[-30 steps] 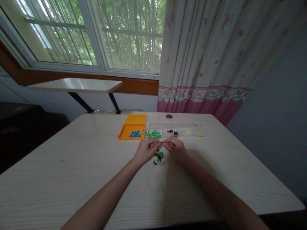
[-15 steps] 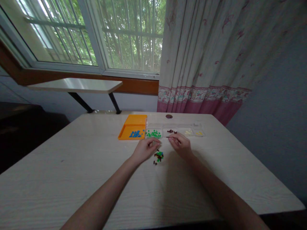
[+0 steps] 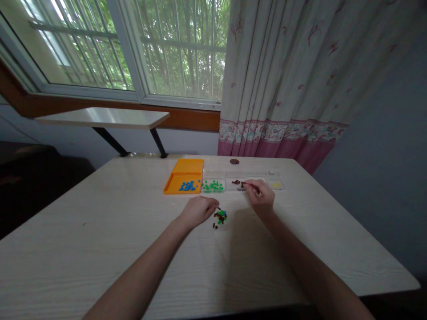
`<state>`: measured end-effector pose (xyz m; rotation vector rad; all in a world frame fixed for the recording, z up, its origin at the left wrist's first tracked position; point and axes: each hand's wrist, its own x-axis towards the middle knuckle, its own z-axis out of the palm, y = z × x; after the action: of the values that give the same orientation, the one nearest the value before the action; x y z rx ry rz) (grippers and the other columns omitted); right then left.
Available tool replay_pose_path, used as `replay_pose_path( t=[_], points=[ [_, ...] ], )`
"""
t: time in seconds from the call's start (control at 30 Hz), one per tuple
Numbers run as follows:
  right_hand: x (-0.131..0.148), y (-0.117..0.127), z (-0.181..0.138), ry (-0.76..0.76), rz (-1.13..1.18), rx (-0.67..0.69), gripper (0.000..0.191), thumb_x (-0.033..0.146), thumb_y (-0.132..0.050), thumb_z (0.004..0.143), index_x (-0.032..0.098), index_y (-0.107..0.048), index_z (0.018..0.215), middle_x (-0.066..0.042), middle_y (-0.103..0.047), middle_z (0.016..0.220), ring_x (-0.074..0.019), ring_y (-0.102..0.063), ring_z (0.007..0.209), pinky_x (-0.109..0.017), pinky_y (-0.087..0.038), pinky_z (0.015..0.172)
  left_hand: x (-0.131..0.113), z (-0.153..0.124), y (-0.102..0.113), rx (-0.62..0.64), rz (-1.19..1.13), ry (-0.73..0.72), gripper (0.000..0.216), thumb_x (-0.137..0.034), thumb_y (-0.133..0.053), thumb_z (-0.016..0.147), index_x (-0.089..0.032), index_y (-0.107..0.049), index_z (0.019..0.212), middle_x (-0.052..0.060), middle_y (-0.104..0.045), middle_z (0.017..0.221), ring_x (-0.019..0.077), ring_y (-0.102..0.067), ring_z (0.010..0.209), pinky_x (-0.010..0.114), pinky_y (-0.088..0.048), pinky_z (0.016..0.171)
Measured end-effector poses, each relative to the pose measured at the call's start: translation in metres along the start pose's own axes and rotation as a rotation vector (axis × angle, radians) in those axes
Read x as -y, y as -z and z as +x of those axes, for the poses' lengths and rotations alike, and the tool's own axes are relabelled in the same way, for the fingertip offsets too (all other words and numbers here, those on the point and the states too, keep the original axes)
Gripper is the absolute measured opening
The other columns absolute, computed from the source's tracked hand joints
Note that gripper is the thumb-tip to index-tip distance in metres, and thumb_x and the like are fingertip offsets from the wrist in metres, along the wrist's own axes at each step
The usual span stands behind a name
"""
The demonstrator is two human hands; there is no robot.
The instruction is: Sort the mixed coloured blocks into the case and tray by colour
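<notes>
My right hand (image 3: 262, 196) is over the clear divided tray (image 3: 230, 187), its fingers pinched on a small brown piece (image 3: 243, 183) at the brown compartment. Several more brown pieces (image 3: 236, 182) lie just beyond the fingertips. My left hand (image 3: 199, 210) rests low over the table, thumb and fingers pressed together; anything between them is hidden. By its fingertips lies a small mixed pile (image 3: 220, 216) of green, brown and blue pieces, with a few brown ones loose in front.
Left of the tray, an open orange box (image 3: 169, 185) holds blue pieces (image 3: 188, 186). Green pieces (image 3: 213, 186) fill the tray's left compartment, yellow ones (image 3: 276, 185) the right end. A dark round object (image 3: 234, 162) sits near the table's back edge. A white shelf (image 3: 103, 118) overhangs the back left.
My right hand has moved right and slightly away from me, onto the tray's brown compartment. My left hand has dropped a little nearer the pile, its fingers closing together.
</notes>
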<state>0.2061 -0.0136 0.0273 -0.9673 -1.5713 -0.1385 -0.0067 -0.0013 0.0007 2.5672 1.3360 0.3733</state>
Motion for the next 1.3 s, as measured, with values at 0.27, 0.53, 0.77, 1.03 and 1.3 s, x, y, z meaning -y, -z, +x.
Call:
replay_pose_path(
  t=[0.27, 0.53, 0.77, 1.03, 1.3],
  points=[
    [-0.034, -0.012, -0.008, -0.266, -0.193, 0.114, 0.021, 0.034, -0.050, 0.077, 0.017, -0.064, 0.078, -0.001, -0.055, 0.063, -0.0108, -0.047, 0.052, -0.022, -0.037, 0.052, -0.002, 0.000, 0.001, -0.018, -0.076, -0.013, 0.027, -0.029, -0.043, 0.079, -0.024, -0.066, 0.094, 0.004, -0.068, 0.087, 0.0173, -0.061, 0.082, 0.024, -0.042, 0.071],
    [-0.061, -0.015, -0.012, -0.354, -0.303, 0.240, 0.026, 0.039, -0.049, 0.077, 0.019, -0.066, 0.079, -0.002, -0.060, 0.068, -0.0152, -0.054, 0.063, -0.024, -0.037, 0.057, -0.001, -0.001, 0.000, 0.004, -0.018, -0.051, 0.028, -0.028, -0.040, 0.080, -0.024, -0.065, 0.091, 0.004, -0.068, 0.084, 0.0176, -0.061, 0.077, 0.024, -0.041, 0.065],
    [-0.048, -0.014, -0.015, -0.342, -0.262, 0.295, 0.022, 0.033, -0.049, 0.077, 0.018, -0.064, 0.077, -0.001, -0.057, 0.064, -0.0123, -0.050, 0.055, -0.022, -0.037, 0.054, -0.001, -0.001, 0.000, 0.009, -0.029, -0.043, 0.026, -0.024, -0.041, 0.078, -0.023, -0.065, 0.085, 0.003, -0.068, 0.079, 0.0167, -0.060, 0.073, 0.022, -0.038, 0.062],
    [-0.020, -0.029, -0.035, -0.069, -0.003, 0.576, 0.011, 0.024, -0.055, 0.076, 0.020, -0.064, 0.080, -0.001, -0.060, 0.069, -0.0111, -0.054, 0.062, -0.021, -0.041, 0.062, -0.006, 0.002, -0.001, -0.230, -0.322, 0.077, 0.024, -0.033, -0.047, 0.077, -0.018, -0.065, 0.083, -0.004, -0.045, 0.049, 0.0081, -0.039, 0.046, 0.017, -0.026, 0.046],
    [-0.005, -0.028, -0.034, -0.037, 0.062, 0.525, 0.010, 0.025, -0.057, 0.076, 0.019, -0.064, 0.082, -0.002, -0.059, 0.069, -0.0108, -0.052, 0.059, -0.021, -0.041, 0.058, -0.010, 0.004, -0.003, -0.287, -0.465, 0.070, 0.023, -0.034, -0.050, 0.076, -0.016, -0.062, 0.080, -0.007, -0.030, 0.048, 0.0067, -0.030, 0.045, 0.017, -0.021, 0.044]
  ],
)
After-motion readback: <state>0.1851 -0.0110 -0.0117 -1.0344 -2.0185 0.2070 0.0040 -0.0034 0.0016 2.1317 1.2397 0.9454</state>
